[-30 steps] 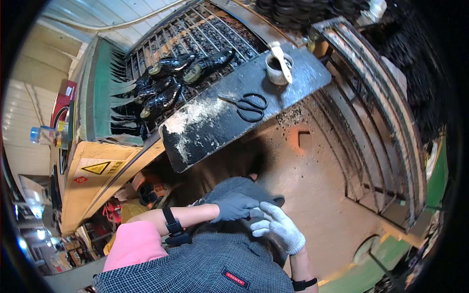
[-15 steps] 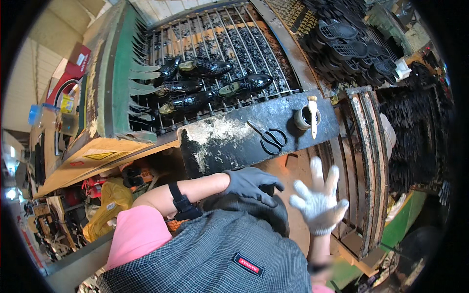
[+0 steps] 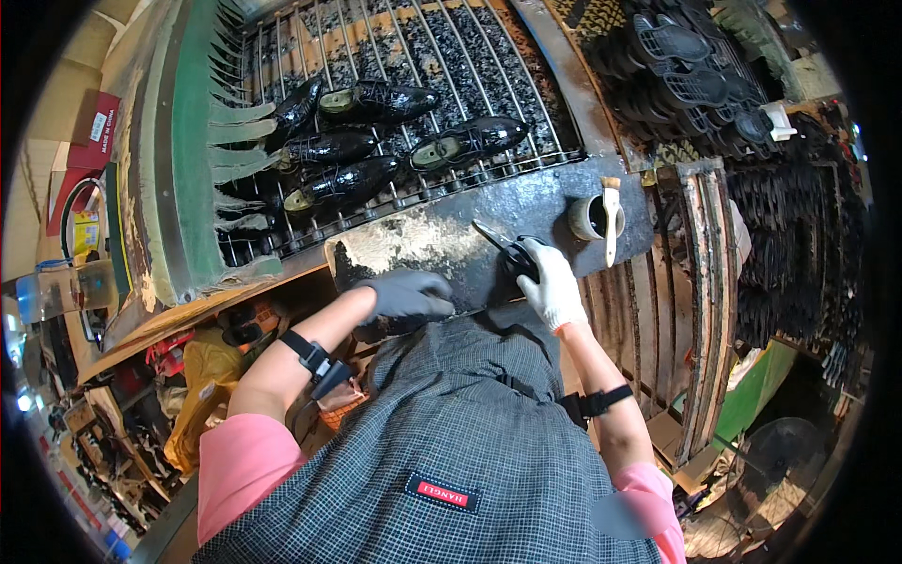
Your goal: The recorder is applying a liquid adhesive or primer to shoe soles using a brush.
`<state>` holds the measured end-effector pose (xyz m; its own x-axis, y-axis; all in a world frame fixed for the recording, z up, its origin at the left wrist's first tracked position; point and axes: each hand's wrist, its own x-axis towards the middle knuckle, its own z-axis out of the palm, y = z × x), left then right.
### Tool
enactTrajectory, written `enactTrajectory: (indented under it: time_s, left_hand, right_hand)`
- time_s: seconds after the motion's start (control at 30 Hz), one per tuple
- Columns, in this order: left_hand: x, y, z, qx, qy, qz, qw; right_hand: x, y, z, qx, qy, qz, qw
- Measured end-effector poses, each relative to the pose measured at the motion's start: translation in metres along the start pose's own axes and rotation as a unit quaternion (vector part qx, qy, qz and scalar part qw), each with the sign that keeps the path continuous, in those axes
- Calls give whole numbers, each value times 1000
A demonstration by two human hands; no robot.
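Note:
My right hand (image 3: 552, 282), in a white knit glove, is closed on the black handles of a pair of scissors (image 3: 507, 246). The blades lie toward the far left on a worn dark board (image 3: 395, 240). My left hand (image 3: 406, 295), in a grey glove, hovers by the board's near edge; its fingers bend to the right, somewhat blurred, and I see nothing held. To the right of the scissors stands a cup (image 3: 584, 218), with a wooden-handled brush (image 3: 611, 221) lying across its rim.
Several glossy black shoes (image 3: 470, 143) lie on a rack of metal rods (image 3: 413, 47) beyond the board. At left is a green machine housing with a fringed curtain (image 3: 240, 134). Stacked black soles (image 3: 691, 85) are at far right, above a slatted wooden rack (image 3: 700, 310).
My right hand has moved forward and left from beside the board and closed on the scissors' handles. My left hand has shifted left and forward, away from my apron.

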<state>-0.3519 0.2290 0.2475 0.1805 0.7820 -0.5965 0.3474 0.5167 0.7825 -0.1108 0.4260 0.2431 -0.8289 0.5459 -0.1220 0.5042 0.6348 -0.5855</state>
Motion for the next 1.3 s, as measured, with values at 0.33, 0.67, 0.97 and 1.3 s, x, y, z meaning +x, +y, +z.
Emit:
enactTrajectory:
  time_s: [0.33, 0.67, 0.97, 1.3]
  left_hand:
    - [43, -82, -74, -173, -70, -229, 955]
    - [79, -23, -30, -248, -47, -152, 956]
    - [202, 69, -55, -367, 169, -35, 914]
    - [150, 19, 10, -124, 599, -85, 787]
  right_hand:
    - [-14, 28, 24, -174, -123, 93, 973]
    - [-72, 108, -44, -43, -259, 132, 956]
    - [-261, 248, -51, 42, -202, 443, 872]
    - [-370, 307, -3, 166, -170, 499, 833]
